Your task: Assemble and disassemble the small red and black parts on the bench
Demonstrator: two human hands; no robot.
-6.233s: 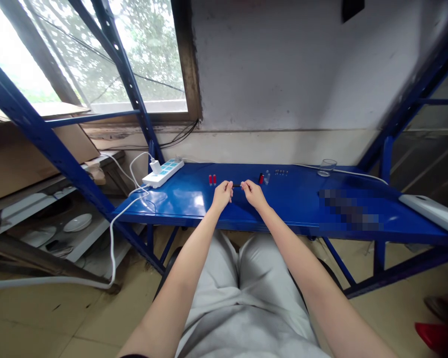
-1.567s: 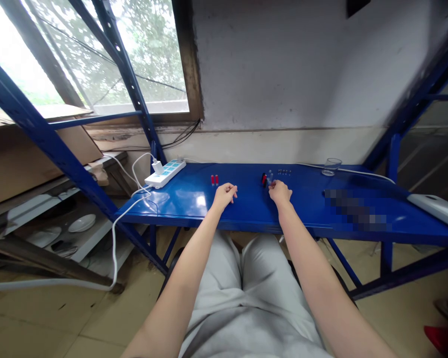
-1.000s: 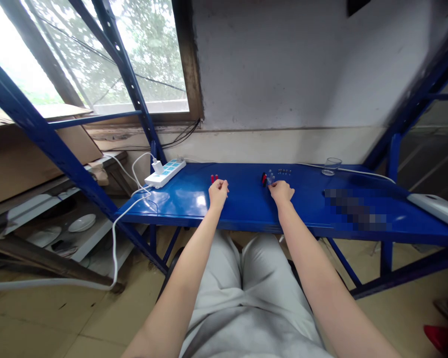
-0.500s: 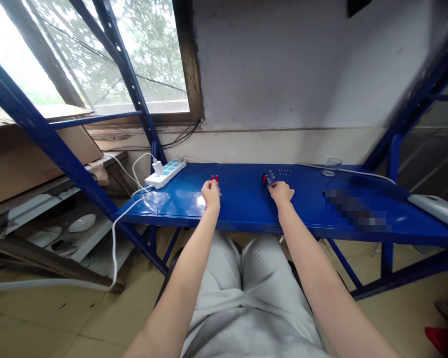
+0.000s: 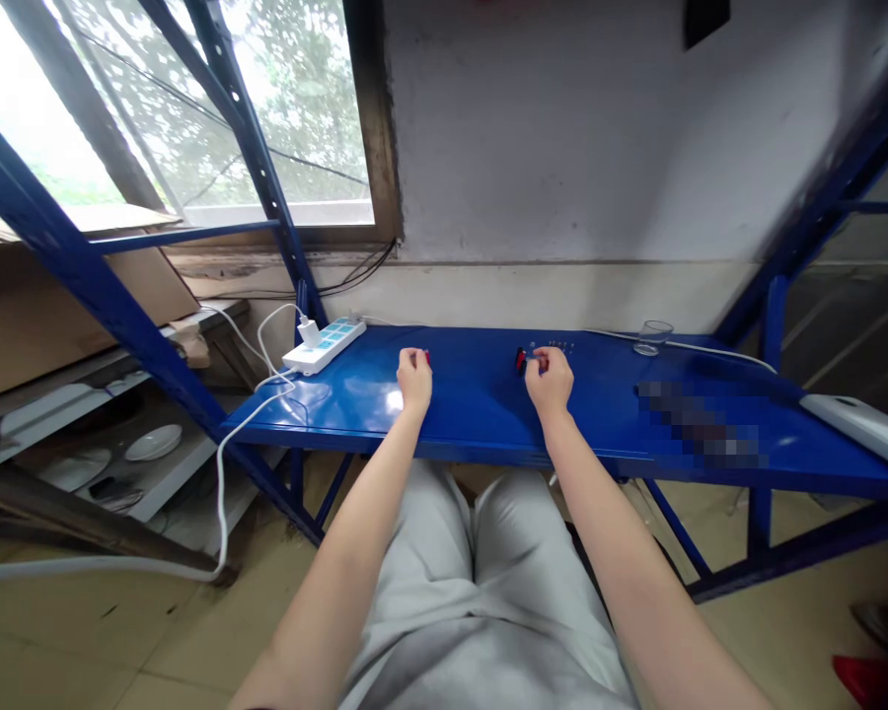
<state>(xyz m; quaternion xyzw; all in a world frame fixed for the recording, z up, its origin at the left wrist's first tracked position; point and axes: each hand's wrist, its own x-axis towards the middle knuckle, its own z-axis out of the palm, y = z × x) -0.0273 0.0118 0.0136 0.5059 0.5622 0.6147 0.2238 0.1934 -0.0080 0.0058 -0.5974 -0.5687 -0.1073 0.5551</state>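
Observation:
My left hand (image 5: 414, 382) is closed above the blue tabletop, fingers curled together. Beside its fingertips peeks a small red part (image 5: 427, 357), mostly hidden by the hand. My right hand (image 5: 552, 380) is curled with thumb and forefinger close together; anything between them is too small to make out. Just left of it sits a small red and black part (image 5: 521, 361). A few tiny clear pieces (image 5: 533, 345) lie behind the fingers, and several tiny metallic bits (image 5: 560, 346) lie in a group behind the hand.
A white power strip (image 5: 326, 345) with a plug and cable lies on the blue table (image 5: 474, 404) at the left. At the back right stands a clear glass (image 5: 652, 337). A blurred dark object (image 5: 700, 424) and a white device (image 5: 862, 424) occupy the right side.
My right hand has drawn back slightly from the clear pieces, its fingers lifting. My left hand has turned a little and now covers more of the red part.

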